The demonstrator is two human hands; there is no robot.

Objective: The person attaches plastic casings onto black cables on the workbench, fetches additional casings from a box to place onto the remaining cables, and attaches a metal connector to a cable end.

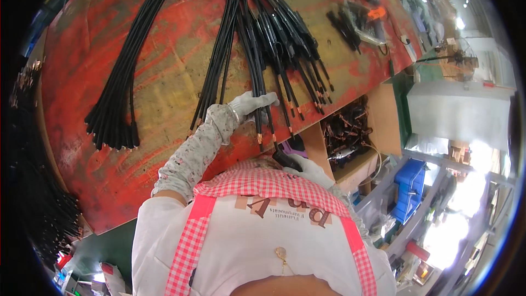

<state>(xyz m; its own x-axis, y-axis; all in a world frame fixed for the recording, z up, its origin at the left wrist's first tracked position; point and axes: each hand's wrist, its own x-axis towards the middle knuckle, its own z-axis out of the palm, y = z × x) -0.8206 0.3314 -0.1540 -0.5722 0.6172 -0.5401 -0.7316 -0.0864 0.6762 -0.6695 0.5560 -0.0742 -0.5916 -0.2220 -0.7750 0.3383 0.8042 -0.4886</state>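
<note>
On the red, worn table a thick bundle of black cables loops down from the far edge, with bare copper-coloured ends near me. My left hand, in a white glove, is closed around one or two of these cables just above their copper ends. Other cable ends fan out to its right, some with thicker black sleeves. Close to my body, my white-gloved right hand is closed on a black-handled tool. Its tip points toward the cable ends; the kind of tool cannot be made out.
At the table's right edge stands an open cardboard box holding dark, copper-tipped pieces. Black parts and an orange item lie at the far right. A blue bin sits lower right. More black cables hang at the left.
</note>
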